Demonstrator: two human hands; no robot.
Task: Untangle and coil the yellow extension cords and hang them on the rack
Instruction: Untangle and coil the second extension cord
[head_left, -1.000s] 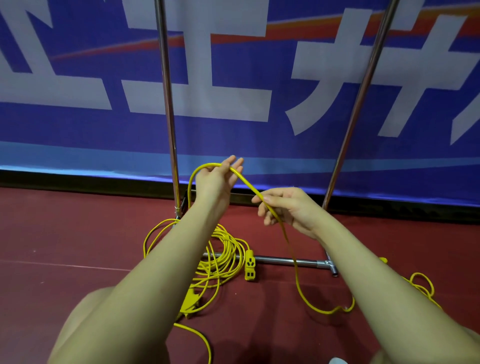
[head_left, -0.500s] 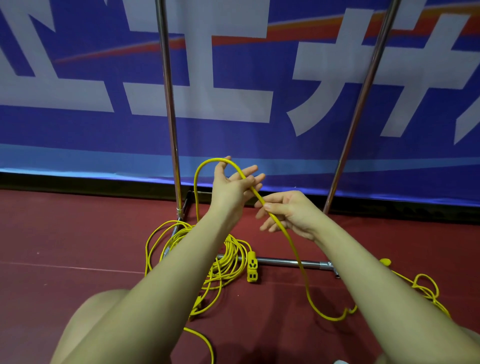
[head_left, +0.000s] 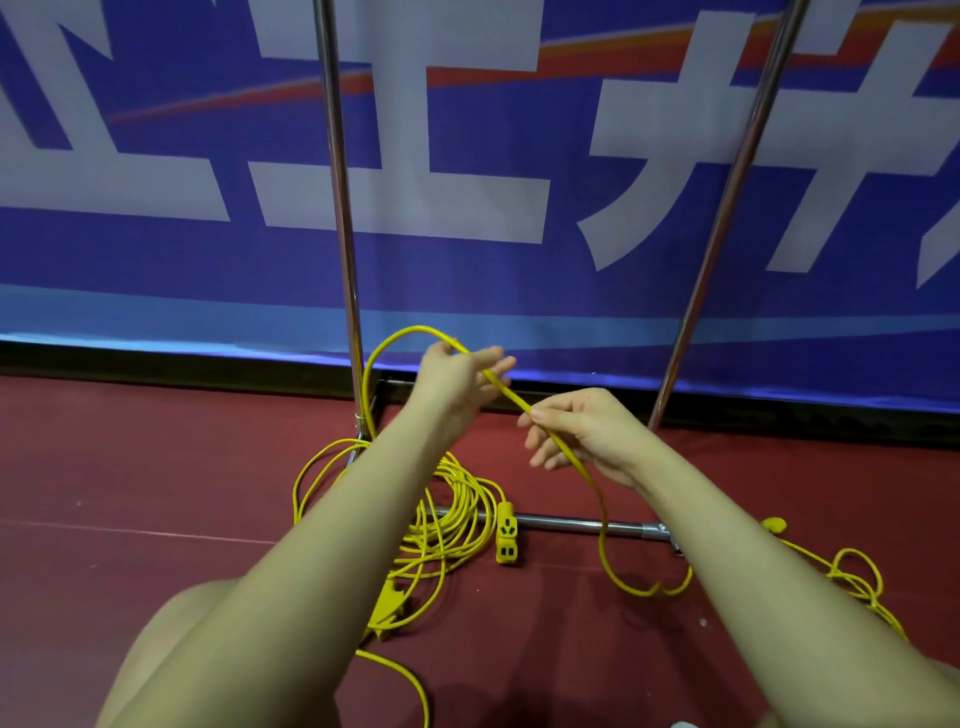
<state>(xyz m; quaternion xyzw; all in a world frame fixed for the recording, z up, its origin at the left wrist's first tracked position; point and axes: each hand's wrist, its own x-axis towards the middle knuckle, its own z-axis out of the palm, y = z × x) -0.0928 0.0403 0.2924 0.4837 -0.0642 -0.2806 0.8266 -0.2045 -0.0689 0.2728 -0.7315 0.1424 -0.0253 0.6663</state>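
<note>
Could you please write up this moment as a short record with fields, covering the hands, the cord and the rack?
left hand: raised, yellow cord draped over it in a loop
right hand: pinches the same cord lower down
cord pile: loose coils on the red floor by the rack base
socket block: yellow, lying against the rack's bottom bar
rack uprights: two metal poles, nothing hung where visible
</note>
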